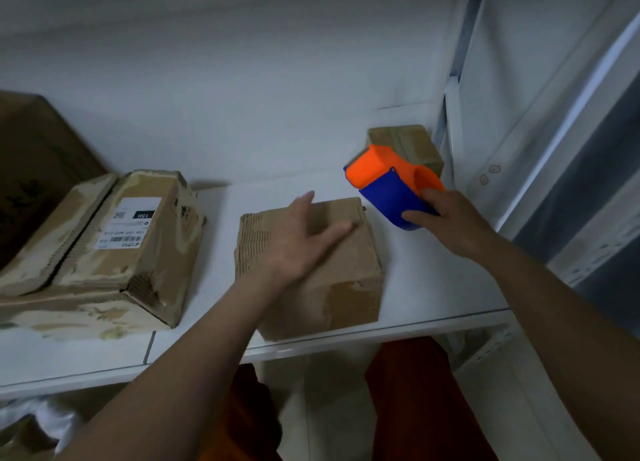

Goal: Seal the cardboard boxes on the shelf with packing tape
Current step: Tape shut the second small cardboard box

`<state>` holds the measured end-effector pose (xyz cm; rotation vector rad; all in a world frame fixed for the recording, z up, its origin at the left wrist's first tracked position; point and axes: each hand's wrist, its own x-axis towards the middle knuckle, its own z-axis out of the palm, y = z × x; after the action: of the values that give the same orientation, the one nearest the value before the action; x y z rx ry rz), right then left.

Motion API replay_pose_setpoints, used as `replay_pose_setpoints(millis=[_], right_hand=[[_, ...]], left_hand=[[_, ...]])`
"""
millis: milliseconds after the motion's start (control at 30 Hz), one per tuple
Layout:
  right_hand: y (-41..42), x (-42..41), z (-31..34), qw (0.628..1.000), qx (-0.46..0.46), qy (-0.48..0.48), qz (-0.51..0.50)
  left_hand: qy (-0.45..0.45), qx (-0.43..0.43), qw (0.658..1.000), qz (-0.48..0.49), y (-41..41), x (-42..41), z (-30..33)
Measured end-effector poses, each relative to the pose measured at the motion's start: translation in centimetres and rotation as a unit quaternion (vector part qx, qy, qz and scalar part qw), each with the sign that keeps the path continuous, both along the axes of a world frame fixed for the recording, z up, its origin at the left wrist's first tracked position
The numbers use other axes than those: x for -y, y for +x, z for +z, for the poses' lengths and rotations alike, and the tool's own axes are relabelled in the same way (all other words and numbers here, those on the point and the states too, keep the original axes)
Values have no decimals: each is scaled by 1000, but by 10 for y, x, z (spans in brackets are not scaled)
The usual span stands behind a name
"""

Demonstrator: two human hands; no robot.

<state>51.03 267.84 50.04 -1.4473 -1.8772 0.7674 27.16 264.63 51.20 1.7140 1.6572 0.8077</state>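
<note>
Left hand [304, 239] flat on box [349, 273] — right hand [446, 218] gripping tape dispenser [388, 180].

On the shelf [433, 287] a small box [346, 277] stands in the middle, close to the front edge. To its left, apart from it, lies a bigger box [138, 253] with a label [130, 223] on its top. Behind this bigger box, at the far left, stands a large box [34, 166]. At the back right corner of the shelf sits another little box [412, 145]. The left hand [304, 239] lies on top of the small middle box. The right hand [446, 218] is to the right of that box and holds a tape dispenser [391, 187] above the shelf, in front of the corner box.
</note>
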Motion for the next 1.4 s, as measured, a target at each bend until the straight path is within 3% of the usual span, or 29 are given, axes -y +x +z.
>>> replay_pose_setpoints(millis=[100,233,367,600,767,867,1000,1167,1400], right_hand=[[-3,6,37,994,40,-32,95],[-17,8,69,980,71,-59,177],[-27,8,87,970,27,-113,212],[-49,10,95,956,19,-173,236],[-73,10,83,962,20,-165,215],[-83,12,76,952,-50,-204,221],[-94,8,72,941,-80,-243,224],[-111,8,75,938,-97,-259,208],[-128,-3,88,956,55,-208,200]], left_hand=[[16,67,997,31,-18,-13,40],[-10,128,989,-72,-37,-10,78],[-21,178,972,-153,-56,-1,86],[-57,238,962,-122,-76,9,80],[-143,344,921,-115,-84,15,75],[-218,424,876,-77,-95,14,72],[-234,408,883,4,-100,14,61],[-173,381,905,78,-103,12,43],[-167,350,908,157,-106,8,20]])
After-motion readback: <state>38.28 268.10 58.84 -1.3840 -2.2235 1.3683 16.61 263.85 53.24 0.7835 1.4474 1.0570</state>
